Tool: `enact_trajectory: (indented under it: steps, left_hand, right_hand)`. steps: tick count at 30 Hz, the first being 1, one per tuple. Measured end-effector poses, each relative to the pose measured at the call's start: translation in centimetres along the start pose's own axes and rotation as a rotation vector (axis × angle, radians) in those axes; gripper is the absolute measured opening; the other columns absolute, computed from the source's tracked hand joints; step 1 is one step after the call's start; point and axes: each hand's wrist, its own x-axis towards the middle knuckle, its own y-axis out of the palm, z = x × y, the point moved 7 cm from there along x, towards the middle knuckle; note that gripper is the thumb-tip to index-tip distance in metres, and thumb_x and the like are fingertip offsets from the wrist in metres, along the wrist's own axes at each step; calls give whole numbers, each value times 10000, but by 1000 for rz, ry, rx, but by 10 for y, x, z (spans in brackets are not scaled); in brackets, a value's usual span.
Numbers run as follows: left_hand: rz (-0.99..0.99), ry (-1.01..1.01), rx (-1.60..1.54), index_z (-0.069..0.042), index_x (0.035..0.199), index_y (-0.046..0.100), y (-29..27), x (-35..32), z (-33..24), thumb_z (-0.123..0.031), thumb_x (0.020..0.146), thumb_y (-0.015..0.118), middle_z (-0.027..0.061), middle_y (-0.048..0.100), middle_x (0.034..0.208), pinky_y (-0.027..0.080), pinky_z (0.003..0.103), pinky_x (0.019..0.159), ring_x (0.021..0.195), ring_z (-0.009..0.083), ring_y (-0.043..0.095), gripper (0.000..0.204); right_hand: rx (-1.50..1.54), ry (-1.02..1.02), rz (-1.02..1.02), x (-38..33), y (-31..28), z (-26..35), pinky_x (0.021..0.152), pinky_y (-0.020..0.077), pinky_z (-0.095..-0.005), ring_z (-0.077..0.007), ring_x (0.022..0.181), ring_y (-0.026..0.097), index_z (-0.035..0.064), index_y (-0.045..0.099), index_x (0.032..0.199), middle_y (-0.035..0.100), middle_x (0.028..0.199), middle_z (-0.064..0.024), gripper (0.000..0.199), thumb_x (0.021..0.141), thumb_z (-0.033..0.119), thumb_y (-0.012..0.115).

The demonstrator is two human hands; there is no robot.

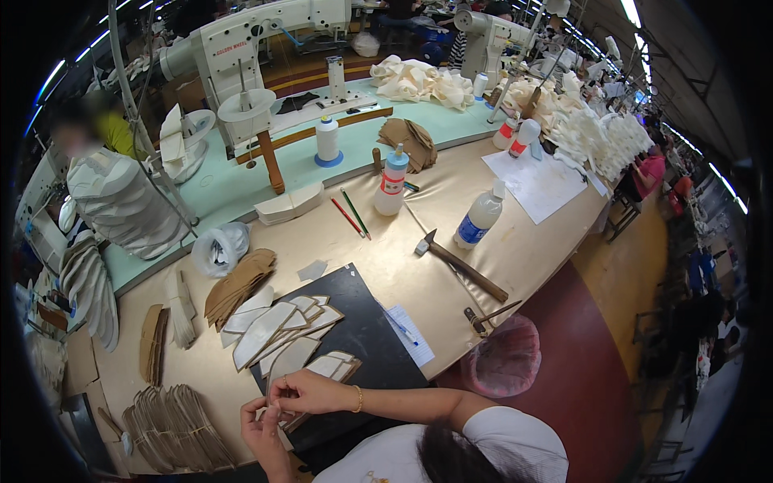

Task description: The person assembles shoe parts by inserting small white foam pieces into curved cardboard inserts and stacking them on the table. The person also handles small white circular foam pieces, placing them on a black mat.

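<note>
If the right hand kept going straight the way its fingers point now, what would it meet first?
Probably the left hand: the right hand points left and down at it, both pinching a small piece. Beyond lie stacked brown pieces; depth is unclear.

A single head-worn fisheye view looks steeply down and forward from above the person's chest. Both hands, the left hand [262, 431] and the right hand [310, 392], sit close at the lower edge. The long tan-covered desk [515, 249] runs away toward the upper right, its straight edges bowing near the rim. Farther off, the white sewing machine [241, 44] and the workshop aisle fill the top, and dark vignette rings the corners.
</note>
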Motion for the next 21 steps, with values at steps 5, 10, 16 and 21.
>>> enact_trajectory:
  steps: [5, 10, 16, 21]
  left_hand:
    - [-18, -73, -99, 26, 983, 535, -11, 6, 16, -83, 902, 651, 95, 616, 896, 537, 241, 563, 677, 137, 626, 178]
    - [0, -49, -105, 8, 981, 550, -3, 6, 10, -134, 926, 638, 81, 626, 851, 532, 257, 558, 677, 129, 618, 176]
    - [6, 14, 85, 35, 1003, 579, 12, 1, 0, -76, 914, 632, 81, 638, 896, 550, 256, 613, 689, 129, 637, 152]
    - [64, -41, 65, 56, 993, 610, 15, -3, -4, -30, 895, 625, 89, 641, 905, 562, 269, 632, 687, 155, 652, 131]
  right_hand:
    - [82, 26, 74, -5, 7, 1, 580, 488, -228, -67, 660, 609, 25, 564, 861, 603, 738, -9, 101, 884, 121, 585]
    - [242, 90, -4, -11, -4, -26, 573, 474, -204, -59, 695, 589, 43, 530, 862, 537, 766, 13, 147, 903, 151, 620]
    - [110, 45, -77, -6, -2, -22, 551, 479, -193, -49, 629, 578, 35, 528, 840, 561, 731, 9, 330, 905, 319, 683]
    - [314, 109, 21, -6, -8, -25, 535, 475, -189, -49, 623, 578, 48, 521, 797, 566, 724, 20, 298, 905, 270, 688]
